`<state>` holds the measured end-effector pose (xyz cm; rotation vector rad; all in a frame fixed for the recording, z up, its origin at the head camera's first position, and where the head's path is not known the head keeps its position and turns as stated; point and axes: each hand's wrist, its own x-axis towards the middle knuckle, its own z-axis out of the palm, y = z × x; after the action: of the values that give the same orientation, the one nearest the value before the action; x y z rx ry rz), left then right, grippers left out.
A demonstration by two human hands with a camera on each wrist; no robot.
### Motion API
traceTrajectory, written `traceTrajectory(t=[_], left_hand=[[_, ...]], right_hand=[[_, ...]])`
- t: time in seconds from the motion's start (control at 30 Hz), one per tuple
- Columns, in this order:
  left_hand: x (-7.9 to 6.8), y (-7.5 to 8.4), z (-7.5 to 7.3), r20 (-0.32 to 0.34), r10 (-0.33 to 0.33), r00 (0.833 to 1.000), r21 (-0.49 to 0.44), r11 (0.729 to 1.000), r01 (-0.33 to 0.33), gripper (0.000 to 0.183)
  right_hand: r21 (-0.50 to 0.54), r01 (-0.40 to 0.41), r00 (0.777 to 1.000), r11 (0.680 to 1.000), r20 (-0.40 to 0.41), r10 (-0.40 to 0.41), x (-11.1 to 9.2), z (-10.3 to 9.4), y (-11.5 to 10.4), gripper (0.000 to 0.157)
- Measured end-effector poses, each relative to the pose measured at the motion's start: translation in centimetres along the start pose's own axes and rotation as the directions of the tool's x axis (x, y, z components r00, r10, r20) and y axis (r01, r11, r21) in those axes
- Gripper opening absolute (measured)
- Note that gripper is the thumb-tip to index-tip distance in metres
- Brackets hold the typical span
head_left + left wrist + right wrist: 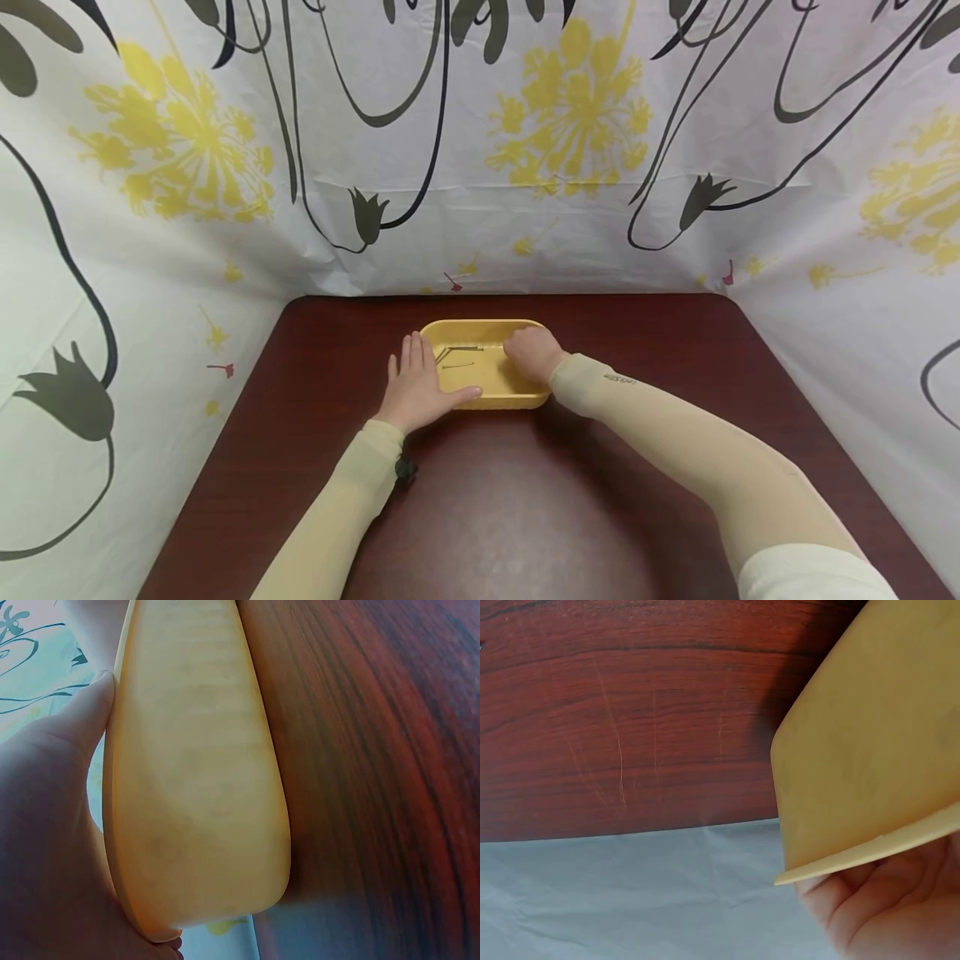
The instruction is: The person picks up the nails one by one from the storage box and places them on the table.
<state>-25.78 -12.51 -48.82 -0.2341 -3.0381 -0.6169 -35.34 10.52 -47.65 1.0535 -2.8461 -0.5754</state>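
The grip of the left hand (418,387) is wide, its fingers straight along the left end of a shallow, round-cornered yellow plastic-looking tray (510,402) and its thumb laid over the near rim. That spread, reaching two sides at once, seems meant to keep the tray from sliding on the glossy reddish-brown wood-grain desk (480,508). The grip of the right hand (534,354) looks narrow, fingers curled down inside the tray's right end; whether they pinch anything I cannot tell, since the back of the hand covers them in the head view and the tray wall hides the fingertips in the right wrist view. A few thin, dark, nail-like metal pieces (465,348) lie loose on the tray floor, toward the left hand; the raised walls probably keep them from rolling away. The tray sits toward the desk's far edge, roughly central, within both arms' reach.
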Motion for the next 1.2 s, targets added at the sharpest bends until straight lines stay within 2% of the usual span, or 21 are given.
traceTrajectory(t=[0.37, 0.53, 0.77, 1.07, 1.2], left_hand=[[0.0, 0.0, 0.1, 0.016, -0.006, 1.0, -0.007, 1.0, 0.006, 0.141], [-0.1, 0.1, -0.1, 0.015, -0.006, 1.0, -0.01, 1.0, 0.006, 0.14], [-0.2, 0.3, -0.3, -0.003, 0.004, 1.0, -0.006, 1.0, -0.004, 0.139], [-0.1, 0.2, -0.1, -0.001, -0.01, 1.0, -0.018, 1.0, 0.01, 0.14], [-0.2, 0.3, -0.2, 0.004, -0.016, 1.0, -0.031, 0.999, 0.016, 0.14]], right_hand=[[0.044, 0.013, 0.998, 0.999, -0.056, -0.01, -0.2, 0.2, 0.0, 0.019], [0.073, 0.013, 0.999, 0.997, -0.046, -0.01, -0.2, 0.2, 0.2, 0.016], [0.171, -0.032, 0.999, 0.985, -0.025, 0.037, 0.1, -0.3, 0.5, 0.014], [0.301, -0.027, 0.993, 0.953, -0.105, 0.062, -0.7, -2.0, 0.9, 0.029], [0.363, -0.017, 0.983, 0.932, -0.163, 0.082, -1.3, -2.6, 1.5, 0.029]])
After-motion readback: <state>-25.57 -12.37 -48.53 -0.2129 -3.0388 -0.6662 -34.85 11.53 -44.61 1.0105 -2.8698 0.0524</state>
